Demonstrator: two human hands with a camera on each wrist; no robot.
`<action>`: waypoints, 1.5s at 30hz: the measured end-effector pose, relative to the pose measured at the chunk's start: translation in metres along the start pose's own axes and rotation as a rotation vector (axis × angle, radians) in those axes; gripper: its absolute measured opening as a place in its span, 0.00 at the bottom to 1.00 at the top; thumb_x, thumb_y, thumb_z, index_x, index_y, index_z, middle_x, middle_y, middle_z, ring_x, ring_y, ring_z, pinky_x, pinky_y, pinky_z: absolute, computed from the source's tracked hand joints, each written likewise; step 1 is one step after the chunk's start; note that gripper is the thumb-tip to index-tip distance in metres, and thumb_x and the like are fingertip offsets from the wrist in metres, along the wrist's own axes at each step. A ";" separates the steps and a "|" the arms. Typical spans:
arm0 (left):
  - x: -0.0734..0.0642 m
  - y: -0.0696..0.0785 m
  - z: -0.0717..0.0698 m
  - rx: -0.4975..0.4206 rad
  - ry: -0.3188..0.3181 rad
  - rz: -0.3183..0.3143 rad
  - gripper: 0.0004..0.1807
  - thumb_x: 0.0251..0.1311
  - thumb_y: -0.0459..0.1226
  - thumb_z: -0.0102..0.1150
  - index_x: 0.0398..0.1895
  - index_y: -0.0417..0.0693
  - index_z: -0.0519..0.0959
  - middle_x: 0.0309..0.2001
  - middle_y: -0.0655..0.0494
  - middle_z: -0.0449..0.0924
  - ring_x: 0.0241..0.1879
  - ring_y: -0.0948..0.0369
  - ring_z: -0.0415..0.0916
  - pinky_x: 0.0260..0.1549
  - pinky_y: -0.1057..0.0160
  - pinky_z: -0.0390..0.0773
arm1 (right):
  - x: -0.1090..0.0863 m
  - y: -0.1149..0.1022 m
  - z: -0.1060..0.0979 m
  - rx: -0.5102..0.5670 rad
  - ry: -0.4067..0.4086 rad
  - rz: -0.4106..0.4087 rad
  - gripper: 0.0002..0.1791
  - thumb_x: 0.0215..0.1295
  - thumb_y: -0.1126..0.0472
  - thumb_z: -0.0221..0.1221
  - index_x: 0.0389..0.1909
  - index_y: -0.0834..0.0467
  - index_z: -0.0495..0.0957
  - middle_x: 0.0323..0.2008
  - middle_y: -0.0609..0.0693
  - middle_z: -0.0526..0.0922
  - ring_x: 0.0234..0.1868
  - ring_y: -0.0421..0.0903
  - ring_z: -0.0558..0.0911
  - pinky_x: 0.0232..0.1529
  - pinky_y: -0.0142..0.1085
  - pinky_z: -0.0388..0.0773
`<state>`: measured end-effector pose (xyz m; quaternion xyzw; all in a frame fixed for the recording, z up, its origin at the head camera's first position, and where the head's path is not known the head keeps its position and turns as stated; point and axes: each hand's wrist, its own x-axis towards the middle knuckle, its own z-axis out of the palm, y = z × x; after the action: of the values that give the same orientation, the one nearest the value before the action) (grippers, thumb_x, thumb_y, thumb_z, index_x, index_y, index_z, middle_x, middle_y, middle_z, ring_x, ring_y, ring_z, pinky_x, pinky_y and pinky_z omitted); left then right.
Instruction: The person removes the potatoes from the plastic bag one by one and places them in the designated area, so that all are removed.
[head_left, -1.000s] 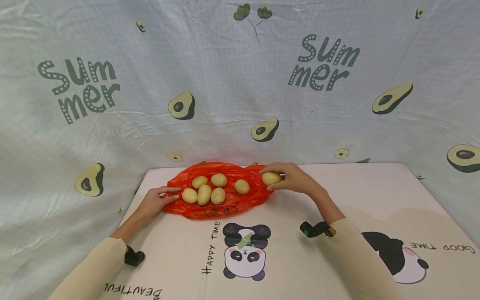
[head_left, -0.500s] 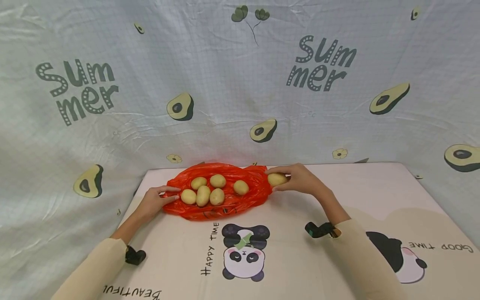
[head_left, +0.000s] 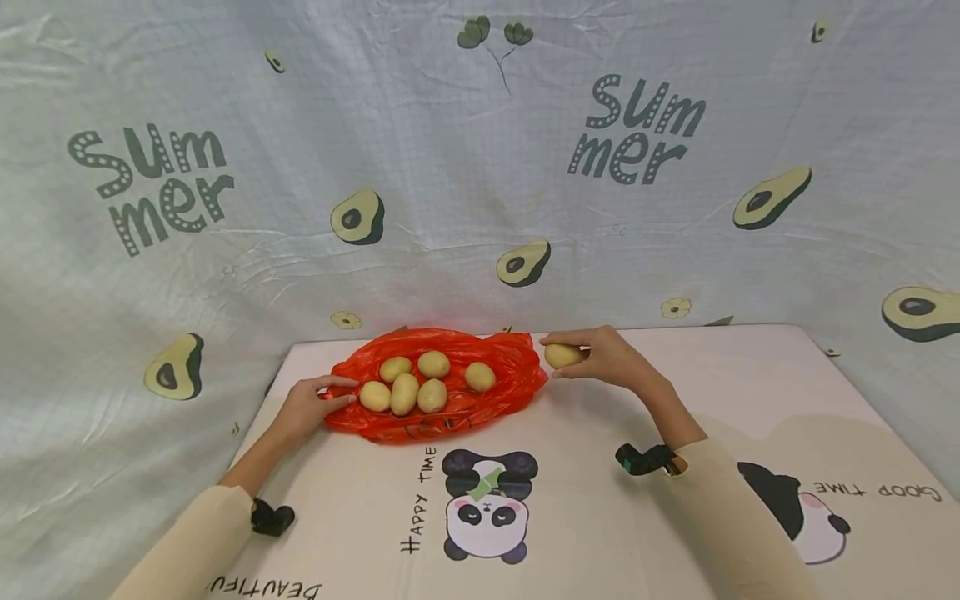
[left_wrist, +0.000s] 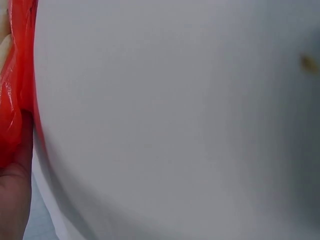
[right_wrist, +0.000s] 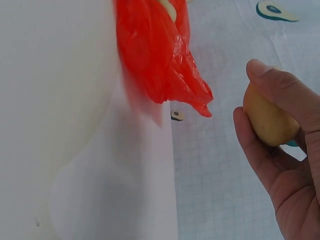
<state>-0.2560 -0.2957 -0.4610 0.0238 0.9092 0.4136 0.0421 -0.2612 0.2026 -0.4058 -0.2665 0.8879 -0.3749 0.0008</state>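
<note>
A red plastic bag [head_left: 513, 371] lies spread on the table towards the back. Several yellow potatoes [head_left: 432, 396] rest on it, most clustered at its left, with one potato [head_left: 480, 377] apart to the right. My left hand [head_left: 302, 408] holds the bag's left edge between thumb and fingers; the left wrist view catches only part of the hand, against the red plastic [left_wrist: 10, 120]. Just beyond the bag's right end, my right hand [head_left: 611, 358] grips another potato [right_wrist: 270, 117] between thumb and fingers, raised a little off the table and clear of the plastic.
The pale table [head_left: 600, 517] carries printed pandas and lettering. A hanging cloth [head_left: 435, 150] with avocado prints stands right behind its back edge. In the right wrist view, the bag's loose corner [right_wrist: 200, 102] sticks out towards the right hand.
My right hand has moved right with its potato, from over the bag's right end to beyond it. The left hand stays at the bag's left edge. The head view has shifted slightly.
</note>
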 end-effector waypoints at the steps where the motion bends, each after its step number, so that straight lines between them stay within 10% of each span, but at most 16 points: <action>1: 0.000 -0.001 0.000 0.006 0.002 0.001 0.20 0.58 0.42 0.64 0.53 0.46 0.80 0.61 0.40 0.69 0.56 0.48 0.66 0.52 0.56 0.75 | 0.000 0.000 0.000 0.002 0.003 0.002 0.28 0.47 0.52 0.72 0.54 0.47 0.80 0.43 0.44 0.82 0.38 0.46 0.76 0.34 0.35 0.80; 9: -0.003 -0.002 0.001 -0.011 0.013 -0.003 0.20 0.57 0.42 0.64 0.52 0.45 0.80 0.58 0.41 0.71 0.52 0.50 0.66 0.41 0.70 0.74 | -0.002 0.005 0.001 -0.021 0.008 0.024 0.27 0.48 0.49 0.72 0.52 0.40 0.80 0.45 0.42 0.82 0.38 0.45 0.76 0.36 0.36 0.79; 25: -0.005 -0.004 -0.006 -0.074 -0.042 -0.081 0.19 0.58 0.39 0.63 0.53 0.43 0.80 0.65 0.38 0.63 0.65 0.44 0.57 0.63 0.45 0.61 | -0.002 0.007 0.002 -0.064 0.010 0.033 0.28 0.51 0.52 0.71 0.56 0.45 0.78 0.47 0.45 0.82 0.38 0.46 0.75 0.36 0.35 0.78; 45: -0.007 0.003 -0.006 -0.129 -0.053 -0.079 0.20 0.59 0.39 0.62 0.54 0.43 0.79 0.67 0.41 0.62 0.64 0.46 0.58 0.60 0.50 0.66 | 0.008 0.039 0.005 -0.036 0.186 0.142 0.28 0.54 0.54 0.68 0.57 0.50 0.75 0.51 0.51 0.78 0.45 0.50 0.75 0.47 0.43 0.76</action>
<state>-0.2499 -0.2986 -0.4542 -0.0038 0.8795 0.4684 0.0838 -0.2859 0.2179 -0.4340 -0.1672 0.9074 -0.3810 -0.0599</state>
